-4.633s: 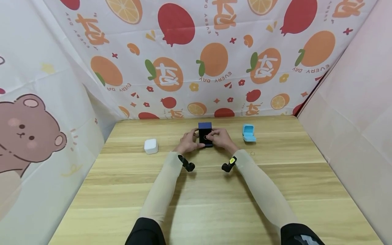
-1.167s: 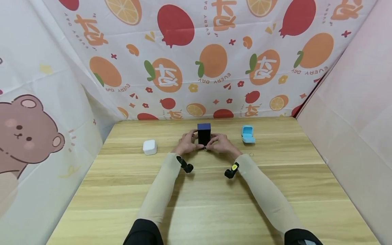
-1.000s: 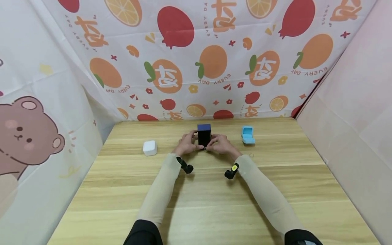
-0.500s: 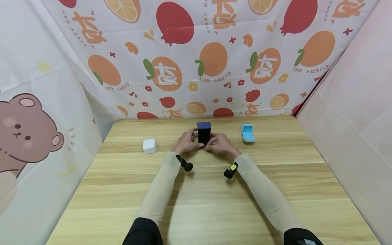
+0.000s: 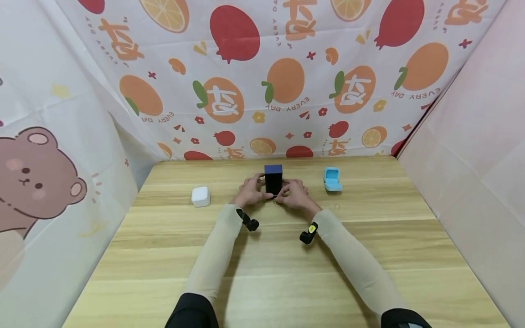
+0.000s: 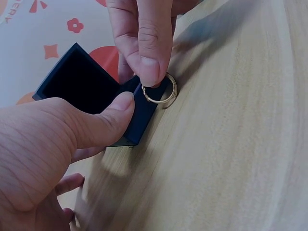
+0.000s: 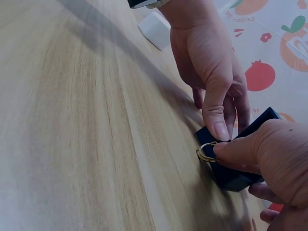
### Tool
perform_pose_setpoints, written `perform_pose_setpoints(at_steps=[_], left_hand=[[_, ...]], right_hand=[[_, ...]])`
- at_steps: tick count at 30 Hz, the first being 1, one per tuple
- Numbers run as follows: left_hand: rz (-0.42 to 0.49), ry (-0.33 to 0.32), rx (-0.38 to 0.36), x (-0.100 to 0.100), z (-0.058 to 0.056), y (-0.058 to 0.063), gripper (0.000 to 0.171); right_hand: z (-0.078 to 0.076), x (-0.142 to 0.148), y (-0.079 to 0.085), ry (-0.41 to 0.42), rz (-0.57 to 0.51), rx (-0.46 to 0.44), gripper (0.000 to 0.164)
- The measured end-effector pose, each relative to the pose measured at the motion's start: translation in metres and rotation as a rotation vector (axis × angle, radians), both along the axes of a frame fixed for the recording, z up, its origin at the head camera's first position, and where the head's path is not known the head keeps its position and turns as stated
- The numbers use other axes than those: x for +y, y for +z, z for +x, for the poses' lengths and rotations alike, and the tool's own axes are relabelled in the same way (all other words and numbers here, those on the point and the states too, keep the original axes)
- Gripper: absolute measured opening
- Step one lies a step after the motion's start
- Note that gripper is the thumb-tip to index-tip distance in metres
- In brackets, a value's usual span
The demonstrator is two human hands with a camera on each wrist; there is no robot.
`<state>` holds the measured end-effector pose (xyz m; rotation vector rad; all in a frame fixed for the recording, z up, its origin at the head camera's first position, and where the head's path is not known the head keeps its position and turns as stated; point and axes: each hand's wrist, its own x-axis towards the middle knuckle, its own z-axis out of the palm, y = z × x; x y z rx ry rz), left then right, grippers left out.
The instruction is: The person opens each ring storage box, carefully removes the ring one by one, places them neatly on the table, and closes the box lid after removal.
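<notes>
A dark navy ring box (image 5: 273,181) stands on the wooden table with its lid raised. My left hand (image 5: 250,191) grips it from the left, the thumb lying on the box's edge and the other fingers partly hidden beside it. Between the thumb and fingers of my right hand (image 5: 296,195) a gold ring (image 6: 161,102) is pinched, held at the low front part of the box. In the right wrist view the same ring (image 7: 206,158) sits against the dark base. Right fingertips hide part of the ring and of the base.
A white rounded box (image 5: 201,197) stands to the left. A light blue ring box (image 5: 332,179) is open at the right, and another thin ring (image 5: 337,206) lies on the table (image 5: 287,273) in front of it. A fruit-print curtain (image 5: 287,127) hangs behind.
Since the oldest frame, my right hand has come down with the ring from the box's upper front to its low front edge. Lately its wrist has turned slightly; my left hand keeps its hold.
</notes>
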<state>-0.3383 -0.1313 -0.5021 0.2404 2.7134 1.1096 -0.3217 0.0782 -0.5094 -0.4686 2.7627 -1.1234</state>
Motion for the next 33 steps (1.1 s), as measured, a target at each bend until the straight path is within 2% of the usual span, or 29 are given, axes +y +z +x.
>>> perform_pose_setpoints(at_steps=[12, 19, 33], left_hand=[[-0.005, -0.003, 0.01, -0.001, 0.0021, 0.0, 0.085], [-0.001, -0.001, 0.014, -0.0011, 0.0026, -0.0027, 0.085], [0.003, -0.004, 0.014, 0.0009, 0.0042, 0.0018, 0.085]], right_hand=[[0.0033, 0.0016, 0.0, -0.027, -0.002, -0.007, 0.019], [0.0034, 0.0008, -0.0055, -0.039, -0.017, 0.008, 0.018], [0.0058, -0.0017, -0.0084, -0.078, -0.024, 0.028, 0.019]])
